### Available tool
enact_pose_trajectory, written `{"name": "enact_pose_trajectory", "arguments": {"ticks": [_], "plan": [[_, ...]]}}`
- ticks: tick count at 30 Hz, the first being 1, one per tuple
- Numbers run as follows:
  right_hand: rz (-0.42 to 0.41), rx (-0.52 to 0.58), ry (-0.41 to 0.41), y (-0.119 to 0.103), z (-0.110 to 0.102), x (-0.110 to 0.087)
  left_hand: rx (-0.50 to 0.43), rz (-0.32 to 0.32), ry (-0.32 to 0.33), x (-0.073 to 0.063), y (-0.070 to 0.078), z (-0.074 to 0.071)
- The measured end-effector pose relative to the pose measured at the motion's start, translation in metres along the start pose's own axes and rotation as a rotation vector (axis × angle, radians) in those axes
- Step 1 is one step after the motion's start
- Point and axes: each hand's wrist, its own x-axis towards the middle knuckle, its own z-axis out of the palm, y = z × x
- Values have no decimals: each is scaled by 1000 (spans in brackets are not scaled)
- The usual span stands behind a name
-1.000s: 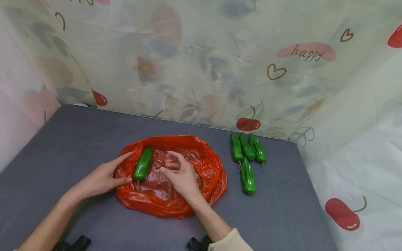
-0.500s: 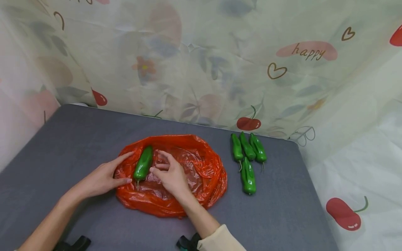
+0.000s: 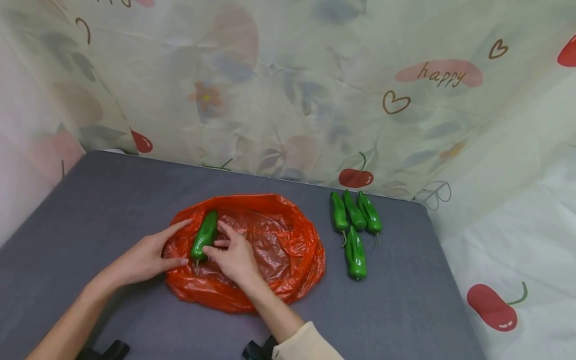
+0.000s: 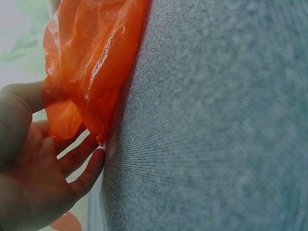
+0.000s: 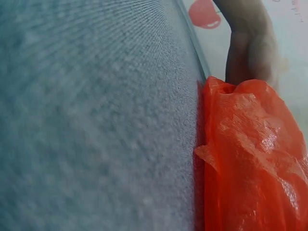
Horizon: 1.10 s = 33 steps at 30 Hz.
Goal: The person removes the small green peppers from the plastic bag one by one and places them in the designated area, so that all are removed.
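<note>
A red plastic bag (image 3: 306,250) lies on the grey table, its mouth spread wide and facing up. Inside, against its left wall, rests one shiny green pepper (image 3: 204,237), stem toward me. My left hand (image 3: 141,257) holds the bag's left rim; in the left wrist view the left hand (image 4: 43,163) has its fingers around the red plastic. My right hand (image 3: 236,255) is inside the bag mouth, its thumb over the pepper's lower part and a fingertip at its right side. The right wrist view shows part of the right hand (image 5: 250,57) beyond the bag wall (image 5: 255,163).
Right of the bag, several more green peppers (image 3: 355,252) lie close together on the grey table (image 3: 405,300). A printed curtain (image 3: 292,100) hangs along the table's back edge. Black straps (image 3: 261,347) show near both wrists at the bottom.
My right hand has moved left across the bag's mouth until its thumb and fingertip reach the pepper inside. The pepper's top has shifted slightly left. The left hand stays at the rim.
</note>
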Motion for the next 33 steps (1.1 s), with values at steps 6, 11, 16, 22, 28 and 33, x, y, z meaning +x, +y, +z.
{"name": "enact_pose_trajectory", "arguments": {"ticks": [6, 11, 16, 22, 28, 33], "plan": [[-14, -129, 1, 1, 4, 0, 28, 16, 8, 1, 0, 2], [-68, -232, -11, 2, 9, 2, 36, 20, 9, 1, 0, 3], [-92, -301, -20, 3, 15, 4, 33, 23, 7, 2, -1, 3], [-119, -322, -16, 4, 18, 6, 27, 19, 2, 2, -2, 2], [-123, -370, 1, 3, 19, 8, 24, 31, 2, 2, -2, 3], [-110, -354, 4, 5, 18, 8, 20, 30, 0, 3, -1, 4]]}}
